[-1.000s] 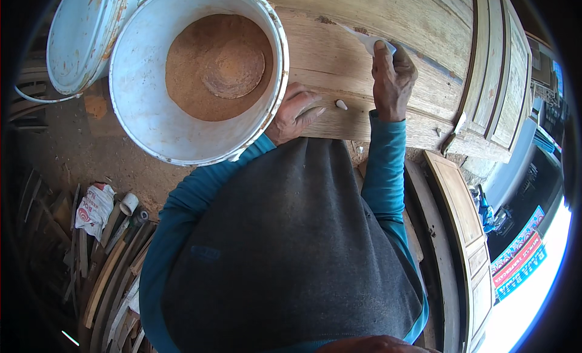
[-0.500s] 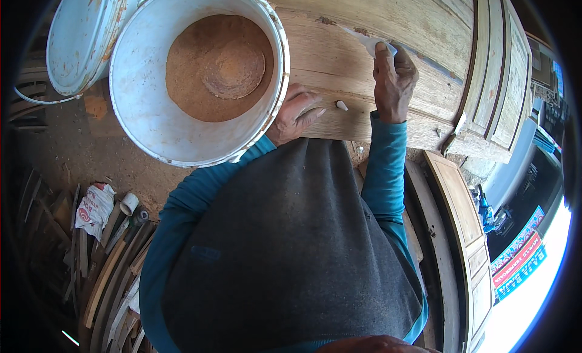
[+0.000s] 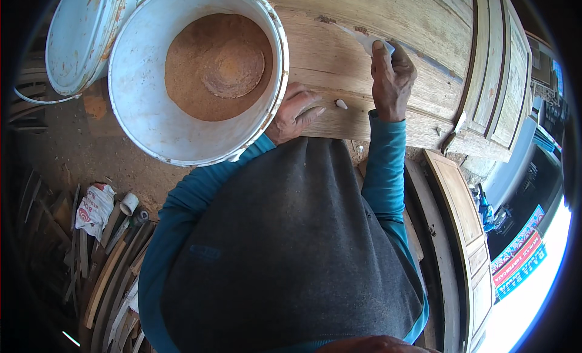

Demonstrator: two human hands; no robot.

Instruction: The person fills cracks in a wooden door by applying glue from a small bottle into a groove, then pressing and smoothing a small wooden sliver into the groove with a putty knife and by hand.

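Note:
My right hand is closed around a small white squeeze bottle, its thumb pressed on the side. The bottle's thin nozzle points left, at a dark, rough gap along a plank joint in the wooden panel. Flat on the near edge of that panel rests my left hand, thumb and fingers slightly apart with nothing visible in them. The bucket rim hides part of it. Between my hands lies a small white cone-shaped cap.
A large white bucket of brown sawdust-like powder, with a round disc inside, stands at the left. Behind it is another stained white bucket. A knife lies at the panel's right edge. Wood offcuts fill the lower left.
The bottle and my right hand have shifted slightly left along the joint. My left hand stays in place.

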